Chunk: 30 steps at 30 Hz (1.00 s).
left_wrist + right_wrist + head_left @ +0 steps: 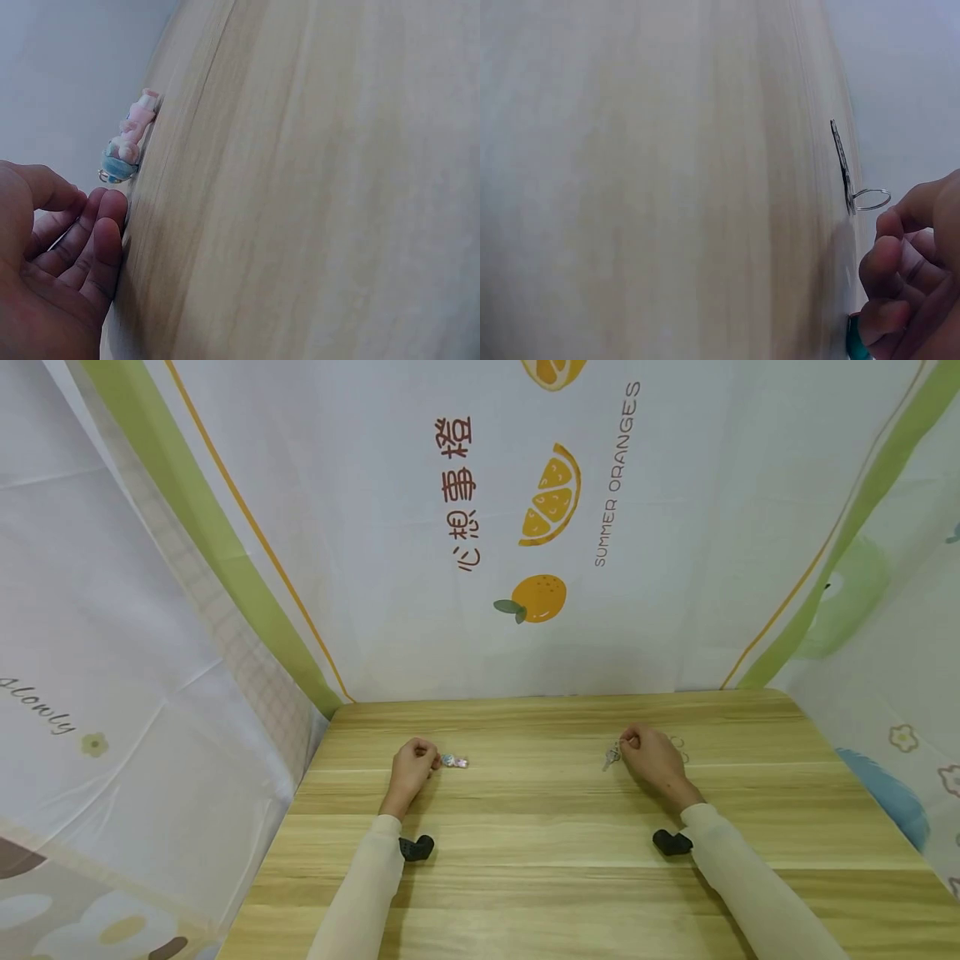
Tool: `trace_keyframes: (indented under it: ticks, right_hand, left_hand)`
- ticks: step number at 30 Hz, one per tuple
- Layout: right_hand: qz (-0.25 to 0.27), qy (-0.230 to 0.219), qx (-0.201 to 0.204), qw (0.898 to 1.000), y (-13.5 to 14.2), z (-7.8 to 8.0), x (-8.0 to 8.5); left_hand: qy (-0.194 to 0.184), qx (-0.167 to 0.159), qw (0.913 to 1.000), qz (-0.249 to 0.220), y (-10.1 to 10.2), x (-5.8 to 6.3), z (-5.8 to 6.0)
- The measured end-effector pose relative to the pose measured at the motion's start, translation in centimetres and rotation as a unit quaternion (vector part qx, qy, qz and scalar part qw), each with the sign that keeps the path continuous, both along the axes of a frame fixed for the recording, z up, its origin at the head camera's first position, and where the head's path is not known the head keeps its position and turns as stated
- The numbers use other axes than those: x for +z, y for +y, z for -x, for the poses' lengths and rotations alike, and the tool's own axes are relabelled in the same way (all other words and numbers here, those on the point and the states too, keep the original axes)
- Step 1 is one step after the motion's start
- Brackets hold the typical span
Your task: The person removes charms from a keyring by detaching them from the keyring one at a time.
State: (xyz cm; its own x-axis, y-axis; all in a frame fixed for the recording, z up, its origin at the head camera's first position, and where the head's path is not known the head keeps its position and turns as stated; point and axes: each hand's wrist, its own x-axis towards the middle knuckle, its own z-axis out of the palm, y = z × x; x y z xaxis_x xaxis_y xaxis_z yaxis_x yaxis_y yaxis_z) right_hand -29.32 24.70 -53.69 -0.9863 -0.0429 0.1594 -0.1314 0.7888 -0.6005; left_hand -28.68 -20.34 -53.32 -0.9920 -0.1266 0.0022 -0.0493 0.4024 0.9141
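My left hand [412,768] is beside a small pastel figurine charm [454,762] lying on the wooden table. In the left wrist view, the charm [129,141] has a blue-green head, pink body and little metal loop. The loosely bent fingers [109,240] end just short of that loop. On the other side, my right hand [654,758] is next to a silver key [611,757]. A thin metal ring [874,199] stands up from the key in the right wrist view. Bent fingertips are close to the ring, with a slight gap showing.
Thin metal rings [680,748] lie right of the right hand. Part of a teal object [856,339] shows beneath that hand; its kind is hidden. White printed cloth [420,635] hangs behind the wooden table [540,827] and at both sides. Black wrist devices [417,848] sit at the cuffs.
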Motion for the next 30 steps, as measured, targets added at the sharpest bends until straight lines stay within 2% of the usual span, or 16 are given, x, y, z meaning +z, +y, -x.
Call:
trace_keyframes:
  ticks: [14,20,25,30]
  right_hand:
    - [0.007,-0.017,-0.009,1.000,1.0,-0.6,1.2]
    - [0.007,0.009,0.000,1.000,2.3,-0.4,2.3]
    - [-0.002,0.045,0.014,0.999,3.1,-0.1,3.1]
    - [-0.010,0.049,0.031,0.998,3.6,0.1,3.7]
  left_hand:
    - [-0.003,-0.009,0.9999,-0.009,-0.8,0.4,-0.1]
    - [0.007,-0.024,0.9997,0.005,-1.5,1.6,-0.2]
    - [0.018,-0.059,0.9975,0.035,-2.1,3.2,-0.4]
    - [0.051,-0.082,0.9875,0.124,-2.0,4.9,-0.3]
